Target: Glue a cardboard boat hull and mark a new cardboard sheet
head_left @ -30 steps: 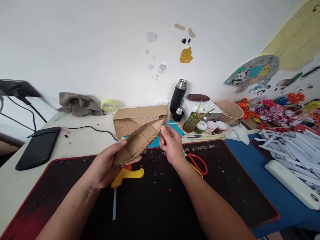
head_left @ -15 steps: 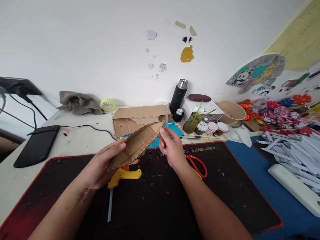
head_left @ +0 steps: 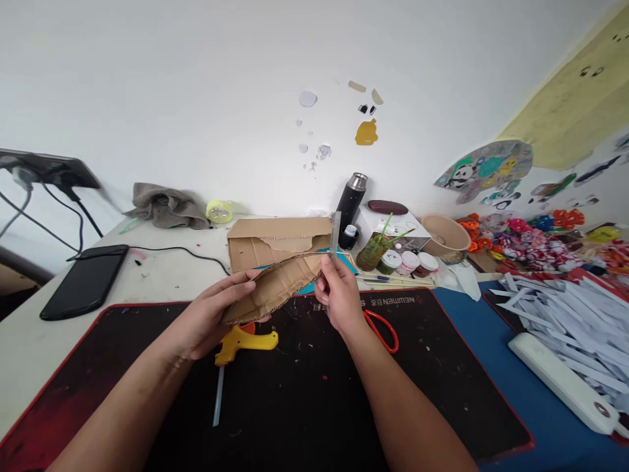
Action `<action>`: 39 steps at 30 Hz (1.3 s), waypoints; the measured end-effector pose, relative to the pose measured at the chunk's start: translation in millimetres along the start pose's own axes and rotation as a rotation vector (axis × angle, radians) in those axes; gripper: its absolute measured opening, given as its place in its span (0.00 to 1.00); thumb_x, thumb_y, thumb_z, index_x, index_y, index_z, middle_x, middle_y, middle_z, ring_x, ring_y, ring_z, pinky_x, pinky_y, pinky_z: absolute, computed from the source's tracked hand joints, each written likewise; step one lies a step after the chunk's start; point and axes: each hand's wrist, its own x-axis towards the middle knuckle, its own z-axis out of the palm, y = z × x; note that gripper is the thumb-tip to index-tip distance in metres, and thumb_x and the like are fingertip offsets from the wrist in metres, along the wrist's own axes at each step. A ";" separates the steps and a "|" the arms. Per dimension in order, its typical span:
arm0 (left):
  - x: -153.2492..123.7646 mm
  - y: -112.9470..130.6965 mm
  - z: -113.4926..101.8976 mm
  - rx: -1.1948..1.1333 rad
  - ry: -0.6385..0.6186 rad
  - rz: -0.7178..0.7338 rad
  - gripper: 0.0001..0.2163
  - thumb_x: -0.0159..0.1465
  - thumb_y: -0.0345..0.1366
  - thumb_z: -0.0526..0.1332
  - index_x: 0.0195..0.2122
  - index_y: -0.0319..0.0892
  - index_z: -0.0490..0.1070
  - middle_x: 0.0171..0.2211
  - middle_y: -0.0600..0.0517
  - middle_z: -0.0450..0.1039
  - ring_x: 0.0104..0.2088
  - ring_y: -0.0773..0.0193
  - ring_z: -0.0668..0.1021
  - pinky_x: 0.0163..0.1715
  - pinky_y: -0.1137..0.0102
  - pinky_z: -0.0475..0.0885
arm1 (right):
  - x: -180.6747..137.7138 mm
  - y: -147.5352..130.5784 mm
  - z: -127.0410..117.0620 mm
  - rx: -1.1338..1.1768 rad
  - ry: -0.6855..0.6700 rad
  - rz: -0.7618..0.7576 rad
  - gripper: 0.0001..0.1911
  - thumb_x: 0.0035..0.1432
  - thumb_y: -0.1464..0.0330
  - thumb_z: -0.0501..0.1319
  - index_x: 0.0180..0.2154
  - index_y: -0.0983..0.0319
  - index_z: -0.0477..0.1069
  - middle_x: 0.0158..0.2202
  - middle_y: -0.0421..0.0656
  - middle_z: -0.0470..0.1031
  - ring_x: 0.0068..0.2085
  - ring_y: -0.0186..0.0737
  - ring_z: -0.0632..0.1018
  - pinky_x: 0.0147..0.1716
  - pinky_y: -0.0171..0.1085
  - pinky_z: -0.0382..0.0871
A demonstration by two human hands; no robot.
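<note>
Cardboard boat rests gripped in the left hand. The right hand pinches a clear stick upright at its tip.

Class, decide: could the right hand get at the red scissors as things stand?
Probably yes: the red scissors lie uncovered beside the right hand, though it pinches a clear stick.

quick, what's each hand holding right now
Left hand: closed on the cardboard piece.
Right hand: closed on the clear stick.
</note>
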 end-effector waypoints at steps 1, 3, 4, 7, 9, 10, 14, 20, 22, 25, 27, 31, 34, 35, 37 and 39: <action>0.0 0.1 0.1 -0.003 0.007 0.000 0.17 0.55 0.36 0.80 0.46 0.43 0.86 0.46 0.41 0.87 0.41 0.46 0.88 0.31 0.65 0.86 | 0.4 -0.5 -0.3 0.003 0.005 0.004 0.30 0.56 0.42 0.74 0.33 0.56 0.64 0.19 0.29 0.61 0.17 0.27 0.57 0.16 0.30 0.46; 0.1 1.3 0.0 -0.004 0.014 0.009 0.18 0.54 0.36 0.80 0.47 0.43 0.86 0.49 0.40 0.86 0.44 0.43 0.88 0.33 0.63 0.88 | 1.2 -1.7 -1.2 0.013 0.008 0.004 0.29 0.55 0.43 0.75 0.33 0.56 0.65 0.19 0.29 0.60 0.17 0.26 0.56 0.16 0.30 0.46; 0.1 2.5 -0.2 -0.006 0.009 0.021 0.19 0.54 0.35 0.79 0.48 0.43 0.86 0.52 0.40 0.86 0.46 0.42 0.88 0.35 0.62 0.88 | 1.7 -2.2 -1.9 0.020 0.009 0.000 0.29 0.54 0.44 0.76 0.33 0.56 0.65 0.19 0.29 0.60 0.17 0.26 0.56 0.16 0.30 0.46; 1.1 6.8 -1.4 -0.037 -0.025 0.086 0.19 0.56 0.35 0.77 0.50 0.45 0.86 0.59 0.42 0.83 0.53 0.43 0.86 0.44 0.60 0.89 | 2.9 -2.9 -4.0 0.021 0.005 -0.024 0.28 0.56 0.45 0.75 0.32 0.57 0.64 0.20 0.29 0.60 0.17 0.26 0.56 0.16 0.30 0.46; 3.0 8.4 -2.6 -0.058 -0.038 0.132 0.18 0.58 0.34 0.76 0.50 0.46 0.85 0.60 0.43 0.82 0.55 0.45 0.85 0.47 0.61 0.88 | 3.7 -1.8 -4.9 0.012 -0.002 -0.045 0.28 0.56 0.45 0.75 0.32 0.56 0.63 0.20 0.29 0.60 0.17 0.26 0.56 0.16 0.30 0.46; 4.3 8.7 -3.3 -0.062 -0.040 0.153 0.17 0.60 0.35 0.76 0.51 0.46 0.85 0.60 0.43 0.82 0.55 0.47 0.86 0.46 0.62 0.88 | 4.1 -0.8 -5.2 0.008 -0.006 -0.053 0.28 0.56 0.45 0.75 0.32 0.56 0.63 0.20 0.29 0.60 0.17 0.26 0.56 0.16 0.30 0.46; 10.1 6.1 -5.8 -0.054 -0.025 0.229 0.17 0.65 0.39 0.74 0.54 0.44 0.85 0.58 0.41 0.84 0.48 0.51 0.88 0.41 0.65 0.88 | 5.9 3.8 -5.9 0.006 -0.019 -0.059 0.29 0.56 0.45 0.75 0.32 0.56 0.64 0.20 0.29 0.61 0.17 0.26 0.56 0.16 0.30 0.45; 12.3 2.7 -7.8 -0.045 -0.028 0.235 0.17 0.65 0.41 0.75 0.53 0.41 0.85 0.51 0.38 0.87 0.41 0.52 0.89 0.36 0.66 0.88 | 8.0 3.6 -8.2 0.016 -0.006 -0.072 0.32 0.58 0.40 0.73 0.30 0.57 0.62 0.20 0.29 0.62 0.16 0.25 0.57 0.15 0.30 0.45; 11.5 3.0 -7.6 -0.024 -0.045 0.237 0.19 0.66 0.42 0.75 0.56 0.42 0.84 0.54 0.39 0.85 0.43 0.52 0.89 0.38 0.66 0.88 | 8.2 3.0 -8.5 0.013 0.005 -0.071 0.33 0.57 0.39 0.73 0.30 0.57 0.62 0.19 0.29 0.61 0.16 0.25 0.57 0.15 0.30 0.45; 11.2 3.6 -7.0 -0.011 -0.051 0.248 0.20 0.66 0.43 0.75 0.57 0.44 0.84 0.59 0.39 0.83 0.44 0.52 0.88 0.39 0.66 0.88 | 7.9 2.8 -8.3 0.008 0.014 -0.064 0.33 0.56 0.39 0.73 0.30 0.57 0.62 0.19 0.29 0.60 0.16 0.25 0.57 0.15 0.30 0.45; 11.9 3.8 -7.0 -0.016 -0.041 0.253 0.19 0.66 0.43 0.75 0.57 0.44 0.84 0.60 0.39 0.82 0.44 0.53 0.88 0.38 0.67 0.88 | 7.6 2.9 -8.0 0.005 0.013 -0.063 0.33 0.56 0.39 0.73 0.29 0.57 0.61 0.19 0.29 0.59 0.16 0.25 0.57 0.15 0.30 0.45; 13.9 3.5 -8.8 -0.016 -0.035 0.243 0.18 0.66 0.41 0.74 0.57 0.43 0.84 0.58 0.40 0.83 0.44 0.53 0.88 0.38 0.66 0.88 | 7.0 2.7 -7.5 0.009 0.016 -0.070 0.33 0.57 0.40 0.73 0.29 0.57 0.62 0.18 0.29 0.59 0.15 0.26 0.57 0.15 0.30 0.45; 14.8 3.1 -10.9 -0.016 -0.043 0.234 0.18 0.67 0.40 0.73 0.57 0.43 0.84 0.57 0.40 0.84 0.45 0.52 0.88 0.38 0.67 0.88 | 7.1 2.5 -7.4 0.017 0.017 -0.069 0.32 0.56 0.41 0.75 0.28 0.57 0.62 0.18 0.29 0.59 0.15 0.25 0.57 0.15 0.30 0.46; 15.0 2.9 -11.4 -0.016 -0.045 0.233 0.18 0.67 0.41 0.73 0.57 0.43 0.84 0.57 0.40 0.84 0.45 0.52 0.88 0.38 0.67 0.88 | 7.2 2.5 -7.5 0.018 0.017 -0.068 0.32 0.55 0.42 0.75 0.28 0.57 0.62 0.18 0.29 0.59 0.15 0.25 0.57 0.15 0.30 0.46; 15.4 2.5 -12.1 -0.012 -0.047 0.229 0.19 0.68 0.42 0.73 0.58 0.43 0.84 0.56 0.40 0.84 0.46 0.51 0.88 0.38 0.66 0.88 | 7.6 2.5 -7.8 0.019 0.015 -0.065 0.31 0.55 0.42 0.75 0.29 0.57 0.63 0.18 0.29 0.60 0.15 0.25 0.57 0.15 0.30 0.46; 15.9 2.0 -12.2 -0.005 -0.052 0.232 0.20 0.68 0.43 0.72 0.58 0.43 0.83 0.57 0.39 0.84 0.47 0.49 0.88 0.37 0.64 0.89 | 7.8 2.7 -8.1 0.021 0.016 -0.059 0.31 0.55 0.43 0.75 0.29 0.57 0.63 0.18 0.29 0.59 0.15 0.25 0.57 0.15 0.30 0.46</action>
